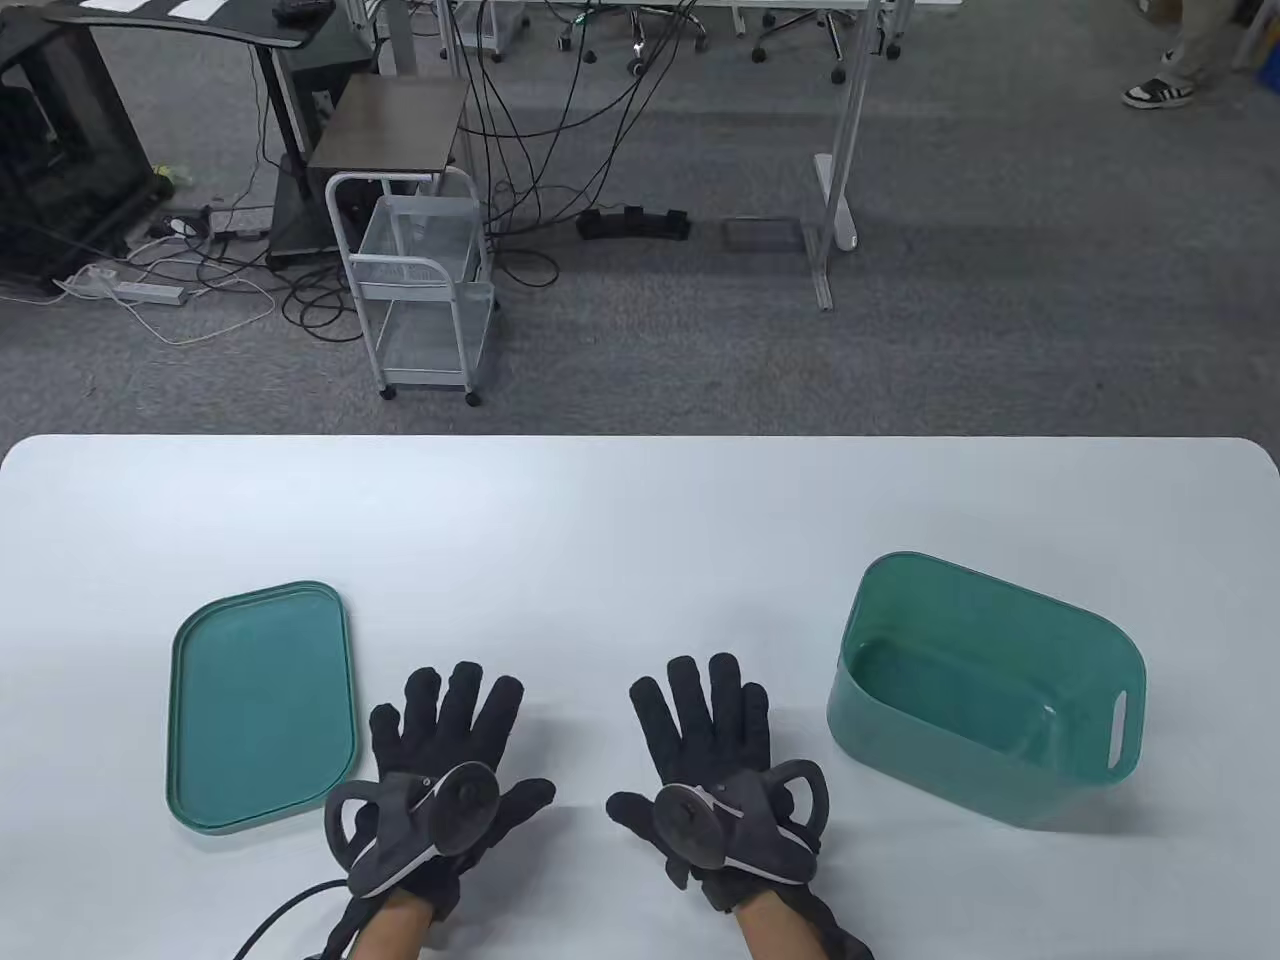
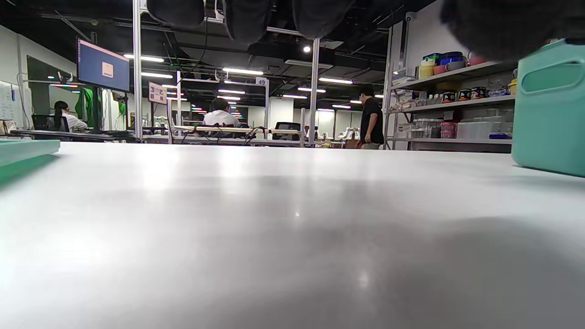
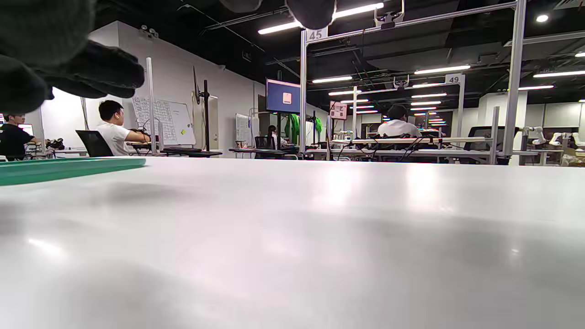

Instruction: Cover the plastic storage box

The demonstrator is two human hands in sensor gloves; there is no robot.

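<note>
A green plastic storage box (image 1: 985,690) stands open on the right of the white table (image 1: 620,520); its end with a handle slot shows in the left wrist view (image 2: 550,109). Its flat green lid (image 1: 262,705) lies on the table at the left, and its edge shows in the left wrist view (image 2: 25,151) and in the right wrist view (image 3: 68,169). My left hand (image 1: 445,745) rests flat, fingers spread, just right of the lid. My right hand (image 1: 705,740) rests flat, fingers spread, left of the box. Both hands hold nothing.
Beyond the table's far edge are a white wire cart (image 1: 425,290), cables on the carpet and desk legs. A black cable (image 1: 285,910) runs from my left wrist over the table's near edge.
</note>
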